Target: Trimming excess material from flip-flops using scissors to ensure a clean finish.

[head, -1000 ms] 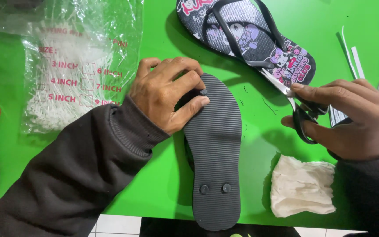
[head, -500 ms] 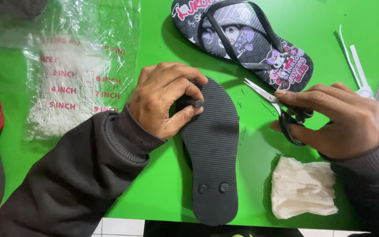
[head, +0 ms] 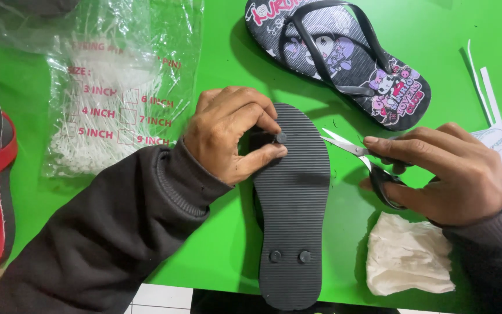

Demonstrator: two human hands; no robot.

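Scissors brought to the toe plug of an upturned flip-flop

The black flip-flop (head: 293,209) lay sole-up near the desk's front edge, both heel plugs seated; the left hand (head: 233,139) pinched its toe plug (head: 280,138) between thumb and fingers. The right hand (head: 443,174) was clenched around small scissors (head: 367,160), blades parted and pointing at that plug, apparently short of it, so any trimming there seemed not yet done. A printed flip-flop (head: 344,58) sat strap-up toward the far edge, a bag of white plastic pins (head: 117,93) toward the left, a crumpled cloth (head: 408,261) at the front right.
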